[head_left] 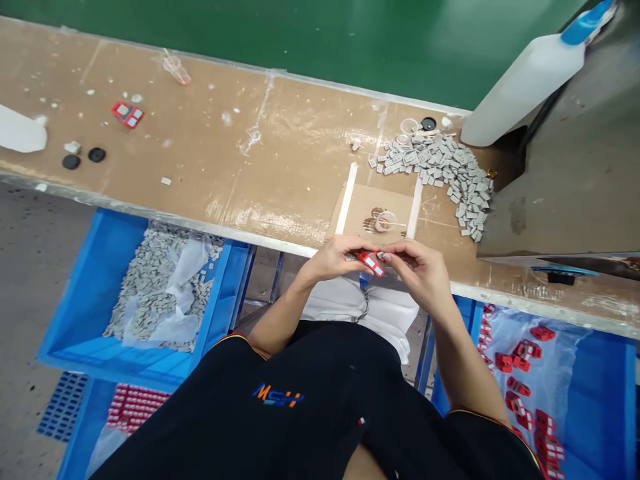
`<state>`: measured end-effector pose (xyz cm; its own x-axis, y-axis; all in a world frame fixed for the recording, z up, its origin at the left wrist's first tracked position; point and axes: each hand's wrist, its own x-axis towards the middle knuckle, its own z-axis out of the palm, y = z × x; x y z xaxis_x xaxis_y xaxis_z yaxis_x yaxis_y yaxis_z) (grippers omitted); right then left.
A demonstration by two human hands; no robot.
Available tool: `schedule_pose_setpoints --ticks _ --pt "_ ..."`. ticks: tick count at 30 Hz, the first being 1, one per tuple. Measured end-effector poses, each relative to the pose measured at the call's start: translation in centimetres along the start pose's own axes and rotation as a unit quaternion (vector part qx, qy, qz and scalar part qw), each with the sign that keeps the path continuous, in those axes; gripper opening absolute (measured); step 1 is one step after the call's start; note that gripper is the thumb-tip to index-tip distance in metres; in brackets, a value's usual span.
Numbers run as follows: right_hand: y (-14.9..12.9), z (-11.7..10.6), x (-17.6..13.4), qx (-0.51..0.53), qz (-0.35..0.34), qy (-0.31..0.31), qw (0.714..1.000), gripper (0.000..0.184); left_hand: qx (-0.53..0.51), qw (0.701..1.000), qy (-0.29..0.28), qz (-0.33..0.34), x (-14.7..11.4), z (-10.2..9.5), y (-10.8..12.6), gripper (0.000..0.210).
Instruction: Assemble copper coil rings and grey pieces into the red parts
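My left hand (338, 259) is closed around a small red toy car (373, 262) with pale windows, just over the table's front edge. At the car's right side, my right hand (421, 268) pinches with thumb and forefinger; a small greyish bit shows at the fingertips, too small to name for sure. Behind the hands, a small clear cup (385, 221) with a thin stick rests on a cardboard sheet (373, 195) edged with white tape. A heap of small grey plastic pieces (450, 167) lies beyond my right hand.
A white bottle with a blue top (530, 87) leans beside a metal box (575, 167) on the right. Another red toy car (128, 115) lies far left on the table (295, 153). Blue bins hold grey pieces (145, 293) at left and red cars (520, 387) at right.
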<state>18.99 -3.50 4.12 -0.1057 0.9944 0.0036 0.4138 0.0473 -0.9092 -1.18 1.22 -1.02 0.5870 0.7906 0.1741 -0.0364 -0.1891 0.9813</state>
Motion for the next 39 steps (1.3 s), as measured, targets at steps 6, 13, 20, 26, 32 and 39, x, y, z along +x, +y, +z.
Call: schedule_pose_setpoints --ticks 6,13,20,26,32,39 --pt "-0.5 -0.4 -0.4 -0.068 -0.035 -0.008 0.997 0.011 0.068 0.997 -0.012 0.039 -0.2 -0.1 0.1 0.029" --pt "-0.8 0.5 -0.3 -0.124 -0.061 -0.006 0.99 0.014 0.143 0.989 -0.002 0.043 -0.3 0.0 0.2 0.025" --pt "-1.2 2.0 -1.9 -0.15 -0.055 0.033 0.987 0.015 0.164 0.986 -0.002 0.04 -0.5 0.1 0.5 0.02" --pt "-1.2 1.8 -1.9 -0.087 -0.046 0.011 0.995 0.014 0.158 0.983 0.019 0.089 -0.8 0.2 0.3 0.014" --pt "0.0 3.1 -3.3 0.09 -0.018 0.043 0.995 0.037 0.082 0.982 0.098 0.14 -1.1 1.4 0.1 0.017" --pt "0.3 2.3 -5.0 0.129 0.004 0.109 0.986 0.033 0.034 0.996 0.021 0.079 -1.1 2.4 3.2 0.02"
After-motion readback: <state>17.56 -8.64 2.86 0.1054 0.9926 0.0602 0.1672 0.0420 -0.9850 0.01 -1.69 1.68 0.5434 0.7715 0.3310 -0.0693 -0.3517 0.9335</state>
